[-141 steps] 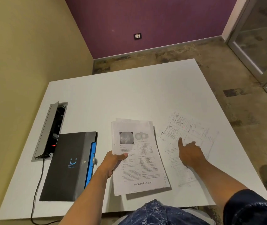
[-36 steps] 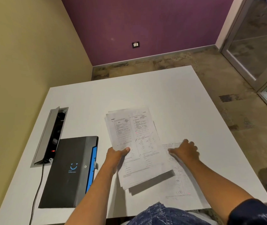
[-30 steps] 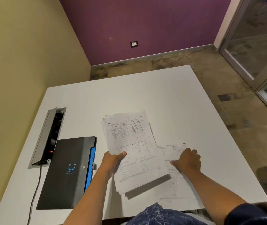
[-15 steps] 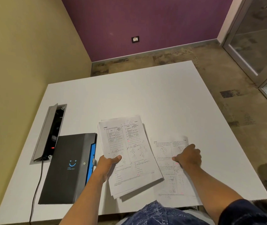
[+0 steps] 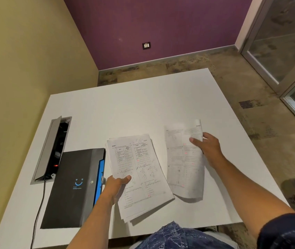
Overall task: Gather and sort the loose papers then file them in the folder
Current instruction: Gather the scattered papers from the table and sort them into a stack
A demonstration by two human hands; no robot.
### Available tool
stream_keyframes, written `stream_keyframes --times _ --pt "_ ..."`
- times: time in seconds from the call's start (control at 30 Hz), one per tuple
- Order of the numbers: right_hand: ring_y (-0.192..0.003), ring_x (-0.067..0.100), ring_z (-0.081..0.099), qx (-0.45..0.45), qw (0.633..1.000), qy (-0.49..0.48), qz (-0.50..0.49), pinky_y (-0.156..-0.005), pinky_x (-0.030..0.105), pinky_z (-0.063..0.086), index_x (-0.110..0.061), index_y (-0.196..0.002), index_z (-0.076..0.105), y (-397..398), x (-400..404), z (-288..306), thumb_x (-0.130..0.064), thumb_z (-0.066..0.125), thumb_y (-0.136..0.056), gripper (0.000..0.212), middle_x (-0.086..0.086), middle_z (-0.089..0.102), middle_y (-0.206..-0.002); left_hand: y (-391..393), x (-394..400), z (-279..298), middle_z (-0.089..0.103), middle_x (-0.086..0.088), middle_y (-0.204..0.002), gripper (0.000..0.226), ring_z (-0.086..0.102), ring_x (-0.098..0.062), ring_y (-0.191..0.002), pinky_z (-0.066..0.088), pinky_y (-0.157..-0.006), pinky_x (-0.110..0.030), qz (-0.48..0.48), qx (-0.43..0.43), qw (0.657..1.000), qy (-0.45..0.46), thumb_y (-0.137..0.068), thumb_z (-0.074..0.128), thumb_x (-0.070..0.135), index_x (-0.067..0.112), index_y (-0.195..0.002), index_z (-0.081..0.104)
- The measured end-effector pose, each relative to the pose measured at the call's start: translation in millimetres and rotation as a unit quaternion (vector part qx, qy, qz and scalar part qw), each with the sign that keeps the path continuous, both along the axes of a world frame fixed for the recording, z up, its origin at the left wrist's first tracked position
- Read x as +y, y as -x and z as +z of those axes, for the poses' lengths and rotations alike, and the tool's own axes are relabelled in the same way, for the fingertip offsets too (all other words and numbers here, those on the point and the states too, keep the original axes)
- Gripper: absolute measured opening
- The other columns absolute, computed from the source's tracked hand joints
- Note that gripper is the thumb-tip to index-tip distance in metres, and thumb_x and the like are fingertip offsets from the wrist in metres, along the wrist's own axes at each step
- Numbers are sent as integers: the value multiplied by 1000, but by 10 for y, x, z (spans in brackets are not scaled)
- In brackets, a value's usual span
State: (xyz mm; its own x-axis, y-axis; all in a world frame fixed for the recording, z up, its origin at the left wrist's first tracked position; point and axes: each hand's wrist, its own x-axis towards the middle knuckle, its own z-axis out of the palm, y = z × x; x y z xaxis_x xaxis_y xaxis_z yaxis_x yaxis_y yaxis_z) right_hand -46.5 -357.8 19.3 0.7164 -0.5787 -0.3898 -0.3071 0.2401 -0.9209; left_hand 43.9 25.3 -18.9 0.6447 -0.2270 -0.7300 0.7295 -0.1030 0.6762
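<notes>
A white table (image 5: 143, 105) has an open cable box (image 5: 53, 148); a wall socket (image 5: 146, 45) behind.

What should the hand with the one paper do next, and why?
Probably lay the single sheet onto the stack that the left hand holds. The right hand has it lifted beside the stack, and the black folder lies closed.

Left forearm (image 5: 96, 218): bare up to the lower edge of the frame; no sleeve, watch or band is seen.
Left hand (image 5: 115, 186): bare; no ring or glove is seen.
Right forearm (image 5: 241, 184): bare from the wrist up to a sleeve.
Right sleeve (image 5: 286, 232): dark navy cloth, seen at the lower right corner.
Right hand (image 5: 208, 147): bare; no ring or glove is seen.
Garment (image 5: 177, 237): dark blue cloth with a pale, fine, scribbled pattern, seen at the lower centre.
</notes>
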Motion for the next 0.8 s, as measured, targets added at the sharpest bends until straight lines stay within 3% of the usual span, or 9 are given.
stream_keyframes --times 0.17,0.3,0.4,0.5,0.6,0.7,0.8 --pt "-112 36 73 -119 982 -147 29 -98 49 59 -4 -124 70 -254 89 300 -11 85 -80 48 17 75 -122 -24 -77 38 72 -7 -116 36 69 -28 -99 58 -69 -35 15 -4 999 -34 -90 68 -12 11 -118 63" --pt "-112 37 72 -146 960 -228 74 -97 51 59 -1 -128 67 -360 238 360 -12 85 -80 53 22 73 -125 -33 -145 100 76 -4 -104 32 73 -28 -92 60 -55 -29 -1 -10 999 -44 -89 71 -9 12 -113 66" --pt "-95 32 77 -57 988 -131 55 -87 43 63 -1 -115 70 -428 378 302 -14 93 -71 51 21 77 -113 -36 -207 159 77 -7 -113 40 73 -29 -104 62 -66 -29 -17 -9 1000 3 -88 72 -9 11 -122 66" --pt "-106 31 74 22 999 -35 19 -98 45 58 -14 -110 70 -437 471 165 -20 94 -73 45 14 74 -118 -33 -257 214 77 -7 -119 44 75 -25 -107 62 -76 -28 -53 -7 997 46 -89 72 -7 9 -130 65" --pt "-108 28 71 50 999 11 0 -101 52 56 -21 -112 68 -427 557 119 -28 90 -79 40 10 69 -120 -27 -297 272 73 -13 -128 47 71 -30 -117 61 -88 -36 -104 -15 992 70 -87 77 1 6 -133 65" --pt "-99 26 72 51 995 79 -42 -95 48 58 -18 -109 69 -428 621 112 -25 85 -85 29 5 72 -106 -1 -344 326 73 -16 -127 55 70 -33 -117 61 -90 -40 -126 -17 989 75 -78 79 9 5 -132 66" --pt "-94 24 72 54 987 113 -101 -86 39 59 -15 -105 69 -420 613 131 -20 81 -89 21 4 73 -99 12 -375 338 72 -18 -127 47 68 -37 -119 59 -95 -44 -131 -14 988 74 -85 75 1 3 -132 66"
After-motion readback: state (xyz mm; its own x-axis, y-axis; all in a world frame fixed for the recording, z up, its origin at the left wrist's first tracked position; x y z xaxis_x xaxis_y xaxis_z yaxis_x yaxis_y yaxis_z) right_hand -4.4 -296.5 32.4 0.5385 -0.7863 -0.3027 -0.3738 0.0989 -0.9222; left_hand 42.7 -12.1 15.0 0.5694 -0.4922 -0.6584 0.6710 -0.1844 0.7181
